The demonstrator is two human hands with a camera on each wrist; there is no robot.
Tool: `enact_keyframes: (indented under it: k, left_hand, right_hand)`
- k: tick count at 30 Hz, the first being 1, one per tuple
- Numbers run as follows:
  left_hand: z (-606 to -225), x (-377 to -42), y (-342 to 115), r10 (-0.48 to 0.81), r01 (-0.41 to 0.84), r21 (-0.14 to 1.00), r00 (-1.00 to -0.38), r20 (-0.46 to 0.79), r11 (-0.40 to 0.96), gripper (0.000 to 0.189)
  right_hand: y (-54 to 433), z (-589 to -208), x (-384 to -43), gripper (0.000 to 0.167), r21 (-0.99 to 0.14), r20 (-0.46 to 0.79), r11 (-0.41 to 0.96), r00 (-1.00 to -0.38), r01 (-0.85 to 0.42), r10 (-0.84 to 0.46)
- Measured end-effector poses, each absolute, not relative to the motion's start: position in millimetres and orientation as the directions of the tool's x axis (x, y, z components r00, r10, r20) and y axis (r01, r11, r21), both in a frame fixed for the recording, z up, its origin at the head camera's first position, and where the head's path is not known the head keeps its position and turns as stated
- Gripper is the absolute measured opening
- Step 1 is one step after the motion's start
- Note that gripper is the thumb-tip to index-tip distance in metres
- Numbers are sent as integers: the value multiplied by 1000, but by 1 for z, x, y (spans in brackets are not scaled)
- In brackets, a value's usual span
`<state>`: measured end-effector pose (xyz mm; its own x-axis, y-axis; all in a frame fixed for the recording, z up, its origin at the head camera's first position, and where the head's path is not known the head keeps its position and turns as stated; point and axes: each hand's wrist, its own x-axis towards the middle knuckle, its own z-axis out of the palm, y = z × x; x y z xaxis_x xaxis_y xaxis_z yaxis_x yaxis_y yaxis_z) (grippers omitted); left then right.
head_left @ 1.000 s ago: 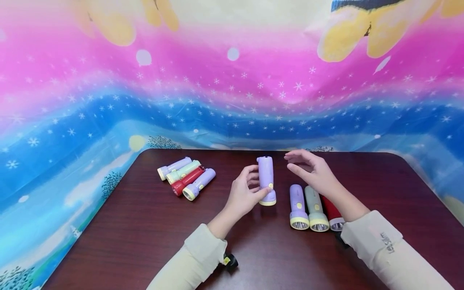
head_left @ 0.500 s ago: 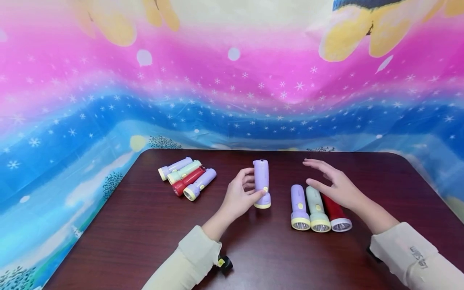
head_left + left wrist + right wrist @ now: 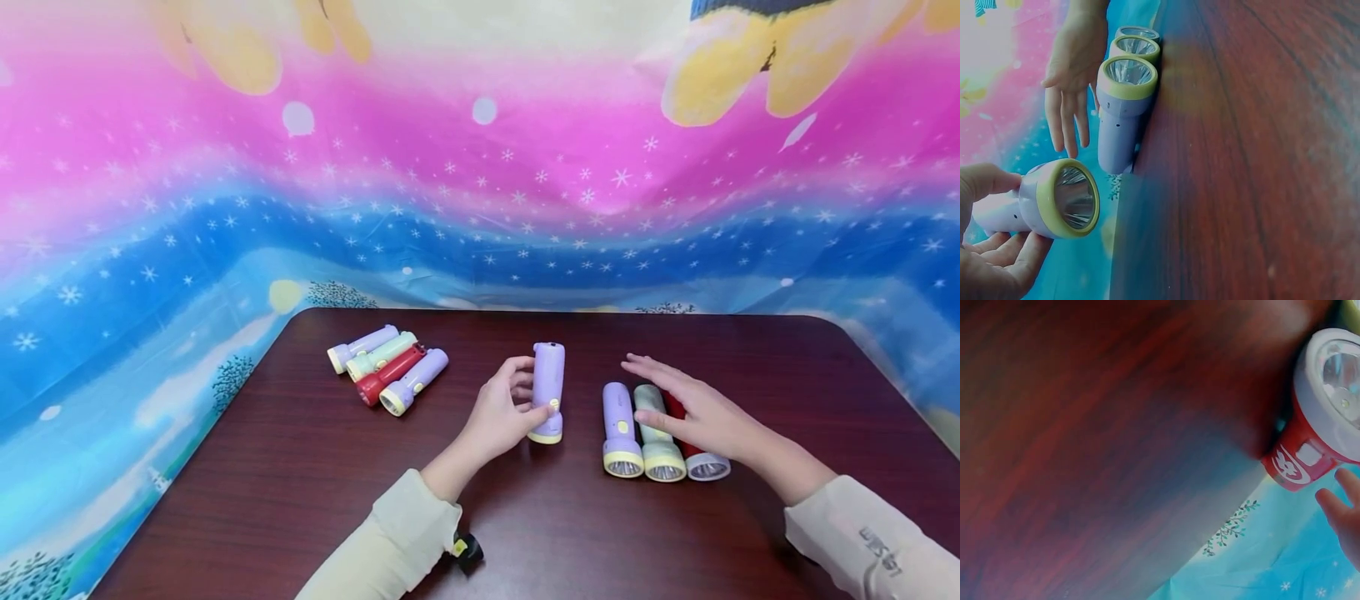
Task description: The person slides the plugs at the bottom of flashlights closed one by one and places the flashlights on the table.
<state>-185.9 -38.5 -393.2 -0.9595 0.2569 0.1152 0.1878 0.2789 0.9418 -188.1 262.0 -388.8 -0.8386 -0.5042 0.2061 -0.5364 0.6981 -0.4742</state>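
Flashlight (image 3: 548, 380), purple, in left hand (image 3: 498, 414)

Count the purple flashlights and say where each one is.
4: one purple flashlight in the left hand, another at right on the table, leftmost of three, two at left, outermost of four.

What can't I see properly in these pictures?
Head view: the middle of the red flashlight, hidden by the right hand.
Head view: some fingertips of the left hand, behind the purple flashlight it holds.
Head view: what the black object is, partly covered by the left sleeve.
Right wrist view: most of the right hand, cut off by the right edge.
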Motion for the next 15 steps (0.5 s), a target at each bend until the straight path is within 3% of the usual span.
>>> enact_keyframes:
  k: [15]
  left_hand:
    - [-400, -188, -27, 295, 160, 939, -953, 67, 305, 61]
  right_hand:
    - [261, -402, -188, 72, -460, 140, 699, -822, -548, -552]
